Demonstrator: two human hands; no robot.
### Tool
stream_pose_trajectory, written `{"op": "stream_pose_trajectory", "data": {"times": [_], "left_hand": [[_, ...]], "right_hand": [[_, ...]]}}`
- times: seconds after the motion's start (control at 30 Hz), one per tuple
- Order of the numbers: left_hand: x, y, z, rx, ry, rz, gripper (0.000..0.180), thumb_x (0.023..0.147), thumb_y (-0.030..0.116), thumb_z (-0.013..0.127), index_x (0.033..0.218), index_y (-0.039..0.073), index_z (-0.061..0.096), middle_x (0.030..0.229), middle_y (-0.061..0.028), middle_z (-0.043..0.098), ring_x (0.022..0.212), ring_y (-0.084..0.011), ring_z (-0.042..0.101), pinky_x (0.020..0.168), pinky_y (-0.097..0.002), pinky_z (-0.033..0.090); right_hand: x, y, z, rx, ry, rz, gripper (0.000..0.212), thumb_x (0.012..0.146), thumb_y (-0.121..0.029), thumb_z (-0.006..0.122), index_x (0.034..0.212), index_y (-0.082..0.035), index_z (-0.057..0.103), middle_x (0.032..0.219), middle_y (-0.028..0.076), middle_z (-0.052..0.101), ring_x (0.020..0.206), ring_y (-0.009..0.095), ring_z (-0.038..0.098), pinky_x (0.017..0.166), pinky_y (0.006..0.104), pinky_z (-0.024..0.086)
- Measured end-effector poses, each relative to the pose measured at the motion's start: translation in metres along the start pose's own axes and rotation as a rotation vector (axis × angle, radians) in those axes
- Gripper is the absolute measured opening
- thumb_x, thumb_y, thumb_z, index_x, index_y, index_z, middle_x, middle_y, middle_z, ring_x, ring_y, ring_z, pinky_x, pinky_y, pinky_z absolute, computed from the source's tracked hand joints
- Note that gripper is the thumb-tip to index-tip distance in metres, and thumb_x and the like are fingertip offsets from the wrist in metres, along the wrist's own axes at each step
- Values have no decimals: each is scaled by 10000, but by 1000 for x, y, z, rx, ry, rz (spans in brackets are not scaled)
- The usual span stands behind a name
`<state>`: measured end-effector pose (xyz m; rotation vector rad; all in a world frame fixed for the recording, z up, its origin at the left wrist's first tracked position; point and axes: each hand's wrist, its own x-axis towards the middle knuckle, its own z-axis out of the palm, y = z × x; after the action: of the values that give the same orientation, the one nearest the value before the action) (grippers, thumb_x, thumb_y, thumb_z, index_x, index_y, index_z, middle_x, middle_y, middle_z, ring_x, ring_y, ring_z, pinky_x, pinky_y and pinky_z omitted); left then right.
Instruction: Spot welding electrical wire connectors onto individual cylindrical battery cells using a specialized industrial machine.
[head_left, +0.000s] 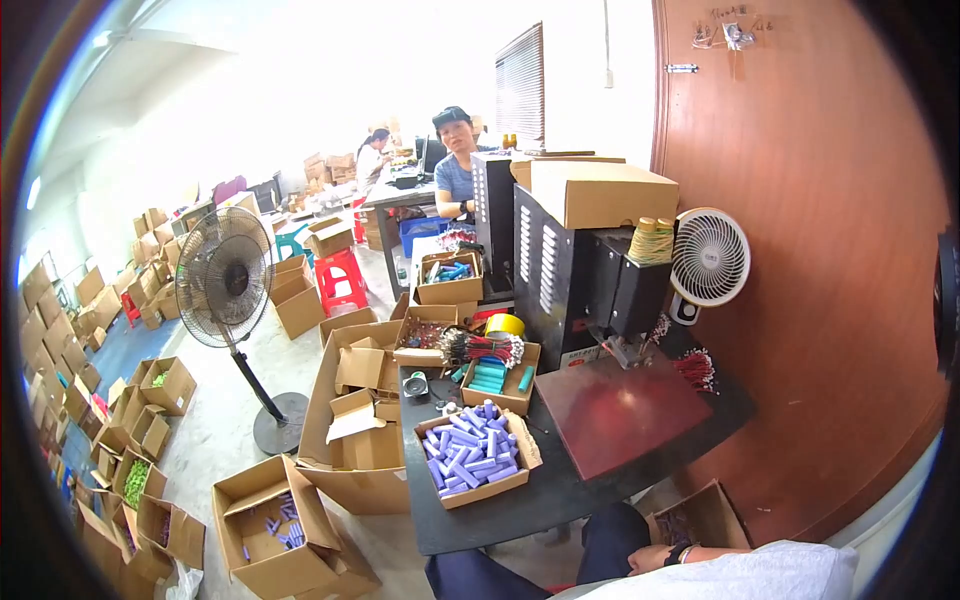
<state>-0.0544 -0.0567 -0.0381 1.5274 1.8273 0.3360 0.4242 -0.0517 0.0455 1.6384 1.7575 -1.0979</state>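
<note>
My right hand lies low by my thigh, a dark band on its wrist; its fingers are too small and partly hidden to read. My left hand is out of the picture. On the black table before me, a carton holds a heap of purple cylindrical battery cells. Behind it stands a smaller box of teal cells, with bundled red and black wires at its back edge. A dark red board lies under the head of a black machine, beside another wire bundle.
A small white fan stands by the machine, a yellow tape roll behind the wires. Left of the table are open cartons and a pedestal fan. Under the table sits another carton. A person faces this way beyond.
</note>
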Motion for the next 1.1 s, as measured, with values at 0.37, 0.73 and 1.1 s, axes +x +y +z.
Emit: {"op": "stream_pose_trajectory", "data": {"times": [0.37,0.73,1.1], "left_hand": [[-27,8,6,61,22,-19,271,841,231,475,906,3,605,756,-162,614,650,-229,582,568,-358,458],[-78,-107,70,148,-92,-233,318,768,262,544,934,-6,589,789,-166,622,769,-295,600,670,-371,477],[-180,-151,73,130,-133,-427,299,717,297,575,825,22,625,689,-162,617,624,-257,605,560,-341,476]], "right_hand": [[-10,8,9,41,130,-140,367,772,-424,531,797,-58,559,761,131,595,747,281,570,621,396,420],[-41,-15,-9,-26,107,-215,345,734,-326,536,772,10,603,763,213,593,746,349,580,657,433,452],[-45,27,-52,289,497,-409,219,779,-243,572,799,-26,589,720,124,606,672,246,589,612,330,455]]}}
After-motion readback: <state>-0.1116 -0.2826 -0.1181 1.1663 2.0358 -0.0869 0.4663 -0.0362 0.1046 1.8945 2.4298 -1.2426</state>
